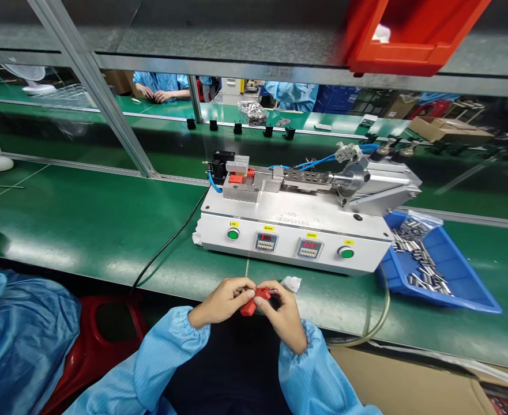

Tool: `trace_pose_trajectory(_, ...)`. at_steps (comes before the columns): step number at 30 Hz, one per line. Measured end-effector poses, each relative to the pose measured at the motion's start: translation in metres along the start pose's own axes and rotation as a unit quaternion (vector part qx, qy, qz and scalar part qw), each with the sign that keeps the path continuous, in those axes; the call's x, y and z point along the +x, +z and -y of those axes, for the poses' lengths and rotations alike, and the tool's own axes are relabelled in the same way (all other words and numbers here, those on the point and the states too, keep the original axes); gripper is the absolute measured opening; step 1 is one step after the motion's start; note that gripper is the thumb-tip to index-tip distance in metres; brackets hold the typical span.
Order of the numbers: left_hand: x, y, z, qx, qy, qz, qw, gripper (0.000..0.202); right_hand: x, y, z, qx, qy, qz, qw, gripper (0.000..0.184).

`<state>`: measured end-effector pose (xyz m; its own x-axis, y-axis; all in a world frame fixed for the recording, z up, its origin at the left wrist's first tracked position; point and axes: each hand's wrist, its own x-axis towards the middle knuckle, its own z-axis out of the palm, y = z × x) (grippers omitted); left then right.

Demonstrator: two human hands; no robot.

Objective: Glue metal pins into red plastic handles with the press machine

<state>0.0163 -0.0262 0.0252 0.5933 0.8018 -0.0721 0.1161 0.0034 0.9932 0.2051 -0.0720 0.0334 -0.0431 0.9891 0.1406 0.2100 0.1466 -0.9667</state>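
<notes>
In front of the bench edge, my left hand (225, 301) and my right hand (285, 314) are closed around a small red plastic part (249, 306). A short shiny metal piece (273, 291) shows at its right end, by my right fingers. A thin metal rod (247, 267) points up from behind my left fingertips; what it joins is hidden. Beyond my hands stands a white bench machine (254, 260) with green buttons and digital displays. Another red part (241, 176) sits in the fixture at the machine's left end. A crumpled white scrap (291, 283) lies near my right hand.
A blue bin (465, 294) of metal tubes stands to the right. A black cable (167, 245) and a clear hose (383, 317) cross the bench edge. Overhead hangs a red bin (403, 57). A person in blue (20, 340) sits at left; others work across the bench.
</notes>
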Motion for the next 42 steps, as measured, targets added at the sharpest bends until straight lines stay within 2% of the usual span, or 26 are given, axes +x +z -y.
trace_pose_trajectory(14, -0.001, 0.001, 0.004, -0.012, 0.003, -0.008, 1.0, 0.051, -0.001, -0.001, 0.001, -0.024, -0.014, -0.008, 1.0, 0.029)
trace_pose_trajectory(24, 0.004, -0.002, 0.002, -0.161, -0.053, 0.026, 0.985, 0.06, -0.001, -0.001, -0.003, 0.004, -0.014, 0.001, 1.0, 0.037)
trace_pose_trajectory(28, 0.004, -0.008, 0.003, -0.198, -0.06, 0.008, 0.978, 0.06, 0.0, 0.003, -0.008, 0.012, 0.011, -0.007, 1.0, 0.044)
trace_pose_trajectory(32, 0.002, -0.012, 0.002, -0.219, -0.045, -0.029, 0.974, 0.059, -0.009, 0.004, -0.002, -0.02, 0.012, -0.004, 1.0, 0.032)
trace_pose_trajectory(34, 0.001, -0.013, 0.002, -0.226, -0.046, -0.046, 0.972, 0.059, -0.019, 0.001, 0.002, -0.061, -0.021, -0.04, 0.997, 0.021)
trace_pose_trajectory(36, 0.0, -0.013, 0.003, -0.229, -0.046, -0.06, 0.971, 0.058, -0.029, -0.005, 0.003, -0.1, -0.081, -0.15, 0.98, 0.011)
trace_pose_trajectory(37, 0.0, -0.012, 0.004, -0.228, -0.045, -0.063, 0.971, 0.057, -0.033, -0.009, 0.002, -0.117, -0.109, -0.22, 0.962, 0.009)
trace_pose_trajectory(39, 0.0, -0.011, 0.005, -0.222, -0.043, -0.061, 0.972, 0.056, -0.034, -0.018, -0.002, -0.143, -0.121, -0.321, 0.928, 0.023)
trace_pose_trajectory(40, -0.001, -0.01, 0.005, -0.217, -0.043, -0.057, 0.974, 0.055, -0.032, -0.023, -0.004, -0.152, -0.104, -0.331, 0.926, 0.032)
trace_pose_trajectory(42, -0.001, -0.009, 0.006, -0.204, -0.046, -0.052, 0.976, 0.053, -0.024, -0.03, -0.007, -0.155, -0.052, -0.276, 0.947, 0.041)
